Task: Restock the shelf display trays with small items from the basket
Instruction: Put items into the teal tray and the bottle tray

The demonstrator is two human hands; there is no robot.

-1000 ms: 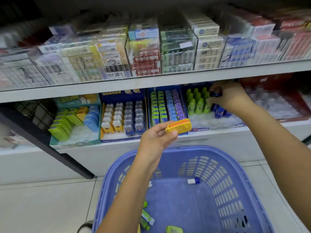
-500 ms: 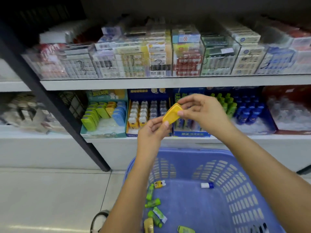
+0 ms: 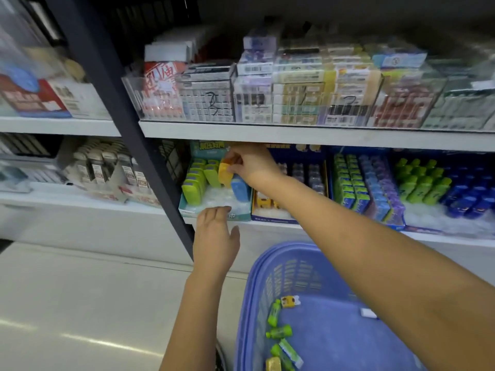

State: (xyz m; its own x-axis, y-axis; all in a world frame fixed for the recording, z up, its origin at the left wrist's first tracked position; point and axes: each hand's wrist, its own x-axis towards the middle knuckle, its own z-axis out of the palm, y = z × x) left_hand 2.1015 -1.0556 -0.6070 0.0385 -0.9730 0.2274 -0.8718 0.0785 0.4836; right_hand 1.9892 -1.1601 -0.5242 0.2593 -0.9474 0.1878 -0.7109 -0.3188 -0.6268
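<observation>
Orange case (image 3: 224, 171): a small, flat, hard-looking plastic box, held upright over the middle row of the teal display tray (image 3: 185, 209), between the green cases (image 3: 191, 190) and the blue case (image 3: 239, 188).
Handling: it is probably light and stiff, with smooth faces that could slip. A pinch across the top end by the narrow sides leaves the lower end free to drop into its slot.
Right hand (image 3: 253, 163): it reaches in under the upper shelf (image 3: 294, 135), thumb and fingers pinching the top of the orange case.
Left hand (image 3: 215, 236): it is empty, fingers loose and slightly spread, with the fingertips at the tray's front wall. I cannot tell whether they touch it.
Tray position: it sits at the left end of the lower shelf (image 3: 442, 238), its front wall along the shelf's front edge and its left side just beside the dark upright post (image 3: 139, 145).
Open room: clear plastic slots show bare along the tray's front, near the front wall. The upper shelf's edge hangs close above the right hand, so headroom looks tight.
Neighbours: a blue tray (image 3: 270, 216) touches the teal tray's right wall.
Basket (image 3: 249, 303): this blue basket is below the shelf's front edge, with green tubes (image 3: 278, 330) and other small items lying loose near its left wall.
</observation>
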